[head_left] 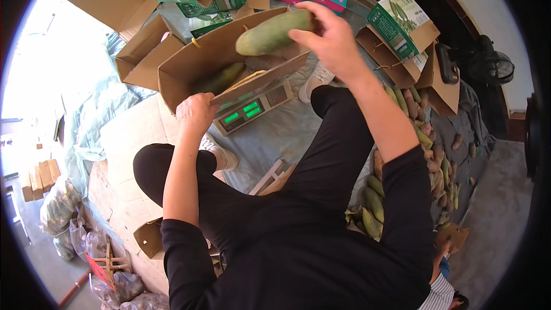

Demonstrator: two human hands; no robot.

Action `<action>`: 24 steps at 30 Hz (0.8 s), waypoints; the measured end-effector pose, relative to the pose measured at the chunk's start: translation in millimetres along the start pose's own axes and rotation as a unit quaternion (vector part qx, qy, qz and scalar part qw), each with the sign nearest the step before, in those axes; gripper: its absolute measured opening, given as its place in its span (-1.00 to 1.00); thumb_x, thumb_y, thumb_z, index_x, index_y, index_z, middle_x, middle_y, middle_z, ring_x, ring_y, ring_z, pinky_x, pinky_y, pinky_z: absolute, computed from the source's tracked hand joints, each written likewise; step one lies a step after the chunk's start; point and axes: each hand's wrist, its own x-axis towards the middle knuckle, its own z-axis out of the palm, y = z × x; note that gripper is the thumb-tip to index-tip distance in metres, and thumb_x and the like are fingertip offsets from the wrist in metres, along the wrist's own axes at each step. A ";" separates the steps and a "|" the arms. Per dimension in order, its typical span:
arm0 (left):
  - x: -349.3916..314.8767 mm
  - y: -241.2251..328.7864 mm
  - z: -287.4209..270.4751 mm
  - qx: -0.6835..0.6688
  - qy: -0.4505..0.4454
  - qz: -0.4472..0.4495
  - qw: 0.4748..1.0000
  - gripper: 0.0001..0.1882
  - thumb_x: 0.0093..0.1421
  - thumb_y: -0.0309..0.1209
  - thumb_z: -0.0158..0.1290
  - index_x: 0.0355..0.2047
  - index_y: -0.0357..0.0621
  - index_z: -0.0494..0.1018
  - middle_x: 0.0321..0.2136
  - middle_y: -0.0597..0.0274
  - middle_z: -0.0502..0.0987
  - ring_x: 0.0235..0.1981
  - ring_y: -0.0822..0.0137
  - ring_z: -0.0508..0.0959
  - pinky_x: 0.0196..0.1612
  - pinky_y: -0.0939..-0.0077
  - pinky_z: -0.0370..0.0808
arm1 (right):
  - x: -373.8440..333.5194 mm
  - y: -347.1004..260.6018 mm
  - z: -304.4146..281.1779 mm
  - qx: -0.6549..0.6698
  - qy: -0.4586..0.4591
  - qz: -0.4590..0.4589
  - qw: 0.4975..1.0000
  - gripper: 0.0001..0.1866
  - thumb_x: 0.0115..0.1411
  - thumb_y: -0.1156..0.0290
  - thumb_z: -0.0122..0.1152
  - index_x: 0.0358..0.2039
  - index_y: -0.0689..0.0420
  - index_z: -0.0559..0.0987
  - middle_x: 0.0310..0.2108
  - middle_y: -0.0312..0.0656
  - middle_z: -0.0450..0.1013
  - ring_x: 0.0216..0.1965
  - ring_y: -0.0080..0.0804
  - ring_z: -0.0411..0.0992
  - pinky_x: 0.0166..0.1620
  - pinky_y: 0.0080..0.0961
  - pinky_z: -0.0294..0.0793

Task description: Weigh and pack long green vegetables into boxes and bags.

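Observation:
My right hand (333, 40) is closed round the right end of a thick pale green gourd (267, 34). The gourd is held nearly level over the mouth of an open brown cardboard box (186, 64). My left hand (196, 110) grips the near left corner of that box. Inside lie a darker green gourd (222, 78) and a brownish tuber (268, 63), partly hidden. A yellow cord handle (244, 82) runs along the box's near edge. Just below the box is a digital scale (252, 109) with lit green displays; whether the box rests on it is hard to tell.
More open cartons (146, 51) stand left and behind, with green-printed boxes (402, 26) at the right. Gourds (373, 204) and tubers (439, 163) lie piled on the right. Beyond is a black fan (495, 68). Another person's striped sleeve (439, 295) shows at lower right.

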 end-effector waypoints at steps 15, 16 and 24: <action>4.9 -12.6 10.7 0.035 -0.023 -0.026 0.999 -0.68 -0.04 -0.13 0.11 -0.31 0.02 0.51 -0.48 0.08 0.54 -0.35 0.03 0.52 -0.31 0.19 0.43 | -106.8 88.9 -132.0 -0.269 0.142 0.128 0.944 -0.65 -0.03 0.30 0.21 -0.20 0.14 0.52 -0.26 -0.08 0.49 -0.24 -0.33 0.48 -0.15 -0.46 0.43; 7.7 -14.1 15.6 0.017 -0.003 -0.005 1.000 -0.64 -0.05 -0.12 0.12 -0.27 0.00 0.51 -0.48 0.07 0.54 -0.35 0.03 0.53 -0.31 0.19 0.43 | -139.3 107.5 -148.6 -0.295 0.146 0.157 0.931 -0.66 -0.02 0.30 0.20 -0.21 0.14 0.53 -0.27 -0.07 0.50 -0.24 -0.29 0.48 -0.16 -0.46 0.43; 10.2 -11.0 17.5 -0.036 0.009 0.057 0.998 -0.69 -0.04 -0.28 0.11 -0.28 -0.15 0.51 -0.44 -0.02 0.54 -0.37 0.07 0.55 -0.30 0.32 0.43 | -431.5 202.0 -112.1 -0.441 0.002 0.468 0.766 -0.77 -0.02 0.33 0.09 -0.35 0.15 0.54 -0.36 -0.04 0.48 -0.25 -0.05 0.42 -0.15 -0.25 0.40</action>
